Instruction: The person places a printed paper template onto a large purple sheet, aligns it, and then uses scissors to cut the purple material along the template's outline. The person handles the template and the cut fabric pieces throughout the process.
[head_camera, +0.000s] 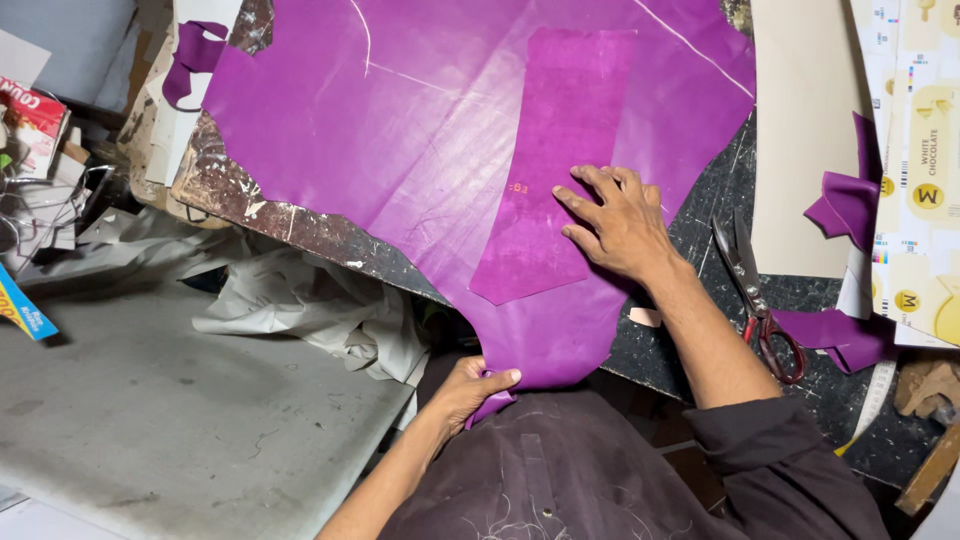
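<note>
We press our right hand (618, 225) flat, fingers (585, 210) spread wide, on the purple pattern piece (555, 160), pinning it to the purple hide (420, 110) across the table (700, 235). Our left hand (470, 388) pinches the hide's hanging lower edge, fingers closed around it, below the table's edge. Scissors (755, 300) lie just right of our right forearm.
</note>
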